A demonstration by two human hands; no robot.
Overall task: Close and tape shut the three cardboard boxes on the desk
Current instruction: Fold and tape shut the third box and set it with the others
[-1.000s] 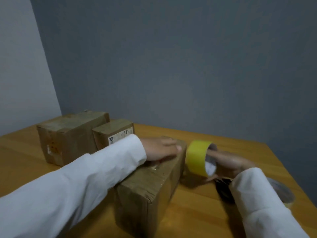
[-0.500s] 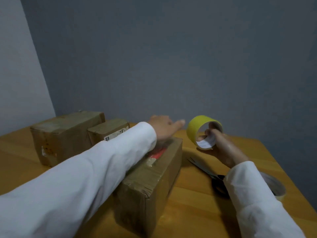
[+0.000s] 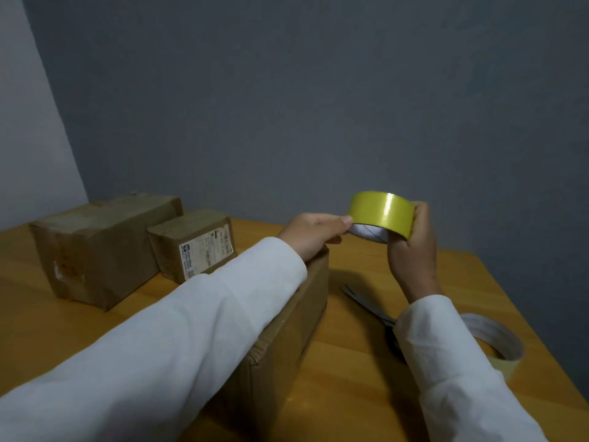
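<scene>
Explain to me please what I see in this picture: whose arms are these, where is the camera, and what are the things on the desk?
There is no machine here. A person wears a camera on the head, so the single picture looks forward and down at that person's own two arms in white sleeves.

The right hand holds a roll of yellow tape in the air, with its fingers curled round it. The left hand reaches over and touches the roll's edge with its fingertips, perhaps searching for the tape's end.

On the wooden desk lie three cardboard boxes: a large box at the back left, a small box with a printed label beside it, and the near box under the left arm. Scissors and a second, whitish tape roll lie at the right.
</scene>
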